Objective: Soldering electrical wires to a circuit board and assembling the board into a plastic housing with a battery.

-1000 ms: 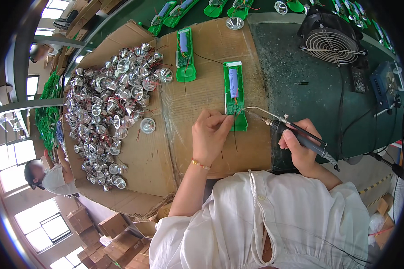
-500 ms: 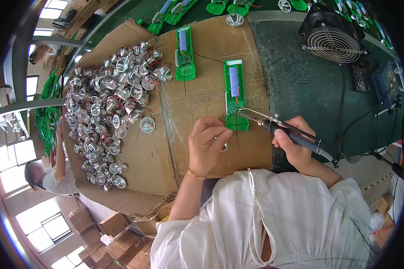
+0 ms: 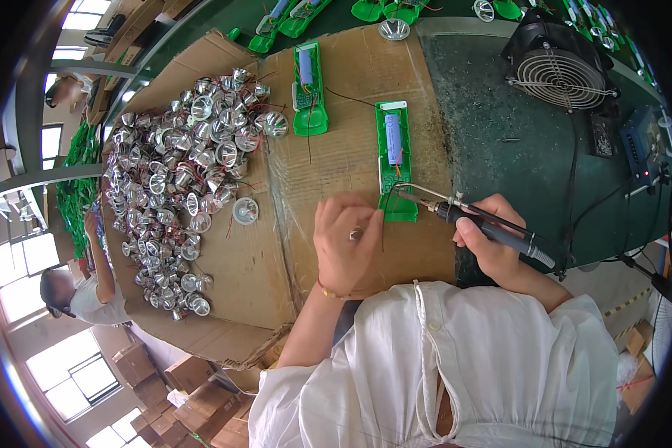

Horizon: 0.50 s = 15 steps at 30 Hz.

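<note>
My right hand [image 3: 493, 239] is closed around a soldering iron [image 3: 504, 236] with a thin metal feed tube along it. Its tip meets the lower end of a small circuit board [image 3: 389, 179] in a green flashlight housing [image 3: 403, 213]. A lilac cylindrical battery [image 3: 393, 138] sits in the housing's upper part. Left of the iron tip, my left hand [image 3: 340, 246] is closed, thumb and finger pinched beside the housing. A small silver lamp reflector [image 3: 356, 234] shows in part among its fingers. A thin dark wire runs near those fingertips; its far end is unclear.
Loose silver reflectors [image 3: 179, 179] with red wires are heaped on cardboard [image 3: 336, 168] at left. A second green housing [image 3: 310, 123] lies further back. At the right stand a black fan [image 3: 560, 78] and a blue soldering station [image 3: 642, 145]. Another person [image 3: 89, 295] works at far left.
My left hand has turned and its fingertips moved slightly; the reflector in it has shifted from below the fingers to among them. The soldering iron stays nearly in place at the board.
</note>
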Each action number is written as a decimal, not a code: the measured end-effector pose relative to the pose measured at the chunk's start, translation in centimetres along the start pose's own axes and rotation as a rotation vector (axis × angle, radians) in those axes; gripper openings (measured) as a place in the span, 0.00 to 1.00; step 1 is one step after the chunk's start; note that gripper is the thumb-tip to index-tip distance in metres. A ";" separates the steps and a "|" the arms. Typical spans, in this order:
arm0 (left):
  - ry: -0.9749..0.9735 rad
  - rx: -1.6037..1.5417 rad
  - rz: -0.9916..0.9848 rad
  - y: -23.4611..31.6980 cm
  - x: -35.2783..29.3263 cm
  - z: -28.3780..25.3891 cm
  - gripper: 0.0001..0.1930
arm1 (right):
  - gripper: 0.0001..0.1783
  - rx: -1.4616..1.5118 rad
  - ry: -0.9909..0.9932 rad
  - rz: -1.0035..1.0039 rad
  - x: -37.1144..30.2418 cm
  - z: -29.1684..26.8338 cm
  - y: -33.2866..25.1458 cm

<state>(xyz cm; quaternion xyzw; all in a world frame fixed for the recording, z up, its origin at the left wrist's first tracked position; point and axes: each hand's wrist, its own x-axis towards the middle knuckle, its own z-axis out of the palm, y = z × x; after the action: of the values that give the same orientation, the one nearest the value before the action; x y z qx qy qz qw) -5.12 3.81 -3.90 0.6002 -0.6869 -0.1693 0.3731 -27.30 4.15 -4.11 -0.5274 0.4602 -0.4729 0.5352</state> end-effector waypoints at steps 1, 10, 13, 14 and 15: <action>0.000 -0.001 0.000 -0.1 0.3 0.4 0.04 | 0.08 -0.041 -0.014 -0.017 0.1 0.1 0.0; -0.129 -0.268 -0.411 -0.2 0.8 1.1 0.06 | 0.08 0.001 0.026 0.010 0.4 0.4 0.3; -0.143 -0.320 -0.436 -0.5 0.7 1.2 0.06 | 0.08 0.009 0.040 0.026 0.5 0.5 0.4; -0.143 -0.319 -0.437 -0.5 0.7 1.2 0.06 | 0.08 0.010 0.039 0.027 0.4 0.5 0.5; -0.146 -0.307 -0.430 -0.6 0.7 1.2 0.06 | 0.08 0.007 0.037 0.020 0.4 0.4 0.5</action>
<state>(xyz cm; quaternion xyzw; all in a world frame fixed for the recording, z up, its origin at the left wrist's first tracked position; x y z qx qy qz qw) -5.58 2.78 -4.85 0.6550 -0.5350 -0.3896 0.3645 -26.85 3.82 -4.65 -0.5121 0.4736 -0.4788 0.5332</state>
